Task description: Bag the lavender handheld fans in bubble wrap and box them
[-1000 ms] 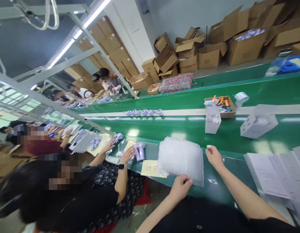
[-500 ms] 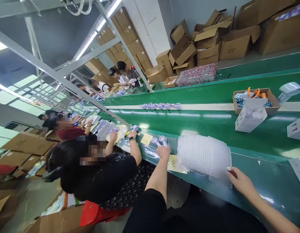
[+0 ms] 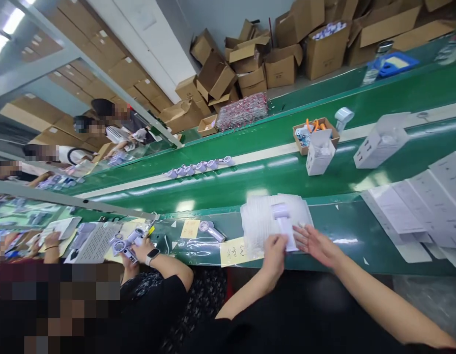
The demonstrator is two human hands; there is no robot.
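Note:
My left hand point(image 3: 275, 253) is closed on the lower end of a lavender handheld fan point(image 3: 280, 211). The fan lies over a stack of translucent white bubble-wrap bags point(image 3: 255, 223); I cannot tell whether it is inside the top one. My right hand point(image 3: 320, 243) is open beside the handle, fingers stretched towards it, with nothing visible in the grasp. Left of the stack, another handheld fan point(image 3: 212, 231) rests on the green table. A yellow paper label point(image 3: 231, 253) with handwriting sits partly under the stack's near left corner.
A co-worker's hands point(image 3: 141, 250) hold fans at the left. On the conveyor point(image 3: 246, 179) stand a row of fans point(image 3: 198, 167), a carton of parts point(image 3: 301, 142) and white boxes point(image 3: 381, 140). Flattened white boxes point(image 3: 401, 216) lie at the right. Open cartons point(image 3: 250, 54) line the wall.
My left hand has brought one fan from the left table onto the bag stack. My right hand has left the stack's corner and opened beside the fan. The view has swung right.

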